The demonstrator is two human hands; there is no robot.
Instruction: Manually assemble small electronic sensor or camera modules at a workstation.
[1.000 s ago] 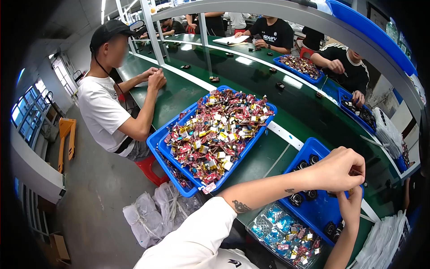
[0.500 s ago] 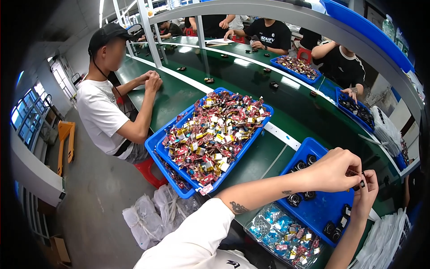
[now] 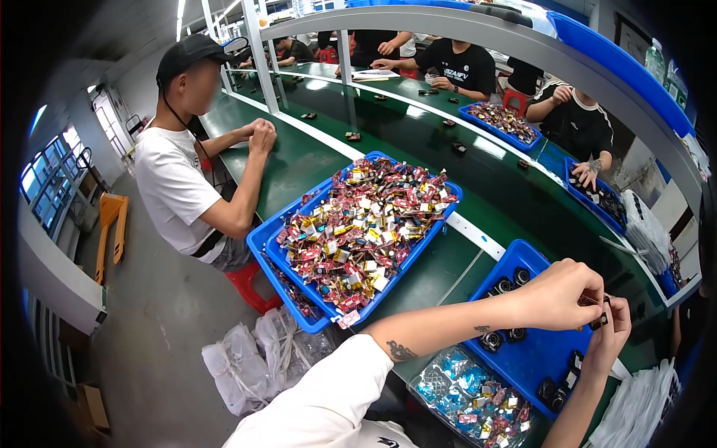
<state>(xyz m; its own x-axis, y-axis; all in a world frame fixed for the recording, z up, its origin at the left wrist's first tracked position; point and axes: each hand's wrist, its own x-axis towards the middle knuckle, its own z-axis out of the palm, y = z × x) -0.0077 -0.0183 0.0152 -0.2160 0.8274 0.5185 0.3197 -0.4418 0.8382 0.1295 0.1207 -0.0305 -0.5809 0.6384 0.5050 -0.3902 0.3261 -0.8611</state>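
My left hand [image 3: 562, 293] reaches across from the lower middle, its fingertips pinched on a small reddish-brown piece [image 3: 588, 300], partly hidden. Meeting it fingertip to fingertip, my right hand [image 3: 614, 334] grips a small black part [image 3: 600, 321]. Whether the two pieces are joined I cannot tell. Under my hands lies a blue tray [image 3: 549, 355] with several round black housings [image 3: 504, 285] at its far left, more beneath my left forearm and others by my right wrist. Close to my body, a clear plastic tray [image 3: 422, 388] holds red circuit boards with silver-and-yellow battery cells and blue bits.
Left of me, stacked blue trays [image 3: 258, 239] are heaped with circuit boards [image 3: 358, 231]. A green conveyor [image 3: 418, 142] carries scattered black parts. A person in a white shirt [image 3: 175, 187] sits at left; others work opposite. Plastic bags [image 3: 239, 366] and white strips [image 3: 635, 411] lie nearby.
The view has shifted slightly, so the trays sit a little lower. My hands stay together on the small parts. Across the conveyor, a person's raised hand has come down from the head.
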